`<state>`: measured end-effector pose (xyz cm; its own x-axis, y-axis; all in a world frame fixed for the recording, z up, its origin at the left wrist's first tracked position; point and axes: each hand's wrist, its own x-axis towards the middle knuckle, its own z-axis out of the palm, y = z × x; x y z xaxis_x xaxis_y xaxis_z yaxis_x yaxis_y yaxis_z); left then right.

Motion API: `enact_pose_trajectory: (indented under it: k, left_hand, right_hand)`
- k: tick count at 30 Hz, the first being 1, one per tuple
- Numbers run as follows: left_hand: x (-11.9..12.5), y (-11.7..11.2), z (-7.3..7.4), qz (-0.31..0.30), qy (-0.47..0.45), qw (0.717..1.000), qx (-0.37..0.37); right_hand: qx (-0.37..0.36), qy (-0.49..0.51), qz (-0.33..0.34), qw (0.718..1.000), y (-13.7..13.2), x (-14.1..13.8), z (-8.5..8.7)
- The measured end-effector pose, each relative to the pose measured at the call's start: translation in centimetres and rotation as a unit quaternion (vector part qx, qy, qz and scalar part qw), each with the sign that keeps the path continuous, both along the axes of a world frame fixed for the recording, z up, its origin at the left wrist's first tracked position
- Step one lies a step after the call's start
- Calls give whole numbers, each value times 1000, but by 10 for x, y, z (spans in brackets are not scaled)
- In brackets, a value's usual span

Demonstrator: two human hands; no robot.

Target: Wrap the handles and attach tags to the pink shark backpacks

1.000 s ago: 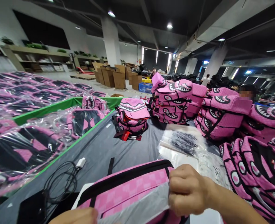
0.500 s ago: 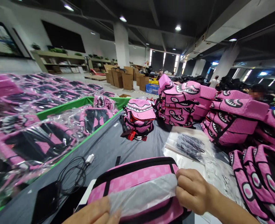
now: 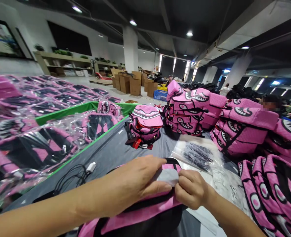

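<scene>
A pink backpack [image 3: 135, 215] with black trim lies in front of me, partly covered by my arms. A thin whitish sheet, like tissue paper [image 3: 168, 177], runs along its zipper edge. My left hand [image 3: 142, 179] reaches across the backpack, thumb below and fingers above, closed over the sheet. At the sheet's right end my right hand [image 3: 191, 189] is closed in a pinch on it, beside the backpack's corner. The two hands are close together, with a short piece of sheet showing between them.
Another pink backpack [image 3: 146, 121] with red tags stands ahead on the grey table. Stacked backpacks [image 3: 244, 125] line the right side, near clear plastic bags [image 3: 199, 153]. A black cable [image 3: 71, 176] lies at left. Bagged backpacks [image 3: 36, 151] fill the green-edged bin [image 3: 86, 107].
My left hand has moved right and up along the sheet, closer to my right hand. Less of the sheet shows now. My right hand still grips the end and has shifted slightly left.
</scene>
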<state>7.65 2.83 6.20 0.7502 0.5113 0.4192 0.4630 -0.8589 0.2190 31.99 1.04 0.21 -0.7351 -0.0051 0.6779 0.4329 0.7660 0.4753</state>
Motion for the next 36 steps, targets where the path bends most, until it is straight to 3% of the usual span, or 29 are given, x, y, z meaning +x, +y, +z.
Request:
enact_pose_trajectory:
  k: [3,6,9,12,14,17,19,22,25,28,30,32,34,36]
  left_hand:
    - [10,0,-18,-28,56,998,17]
    - [4,-5,-27,-25,74,994,72]
    - [-2,-12,-33,-3,99,979,181]
    - [-1,-15,-45,48,75,947,309]
    - [3,-15,-52,78,60,936,339]
    - [10,-17,-51,117,81,930,338]
    - [14,-21,-45,141,96,925,338]
    - [14,-24,-38,154,94,924,336]
    - [-2,-18,-32,98,19,967,235]
    - [-29,-2,-25,30,-48,998,-10]
    - [-44,12,-21,4,-36,981,-189]
    - [-51,24,-23,-28,-25,946,-321]
    - [-50,31,-30,-56,-53,917,-391]
    - [-46,31,-38,-61,-116,909,-395]
  right_hand:
    - [-12,6,-4,1000,-5,0,-3]
    - [-129,35,6,991,-10,7,-7]
    - [-326,103,70,937,-14,21,-6]
    - [-408,224,94,880,-13,28,7]
    - [-406,219,66,885,-8,20,17]
    - [-331,84,0,940,2,-5,25]
    - [-259,36,-55,964,8,-22,23]
    - [-171,77,-112,976,12,-39,13]
    - [-114,123,-137,976,14,-43,7]
    - [-92,133,-132,978,16,-36,8]
    - [-93,137,-122,979,17,-31,10]
    - [-99,137,-111,979,19,-27,11]
    - [-107,141,-98,979,22,-24,9]
    - [-117,148,-87,978,24,-22,5]
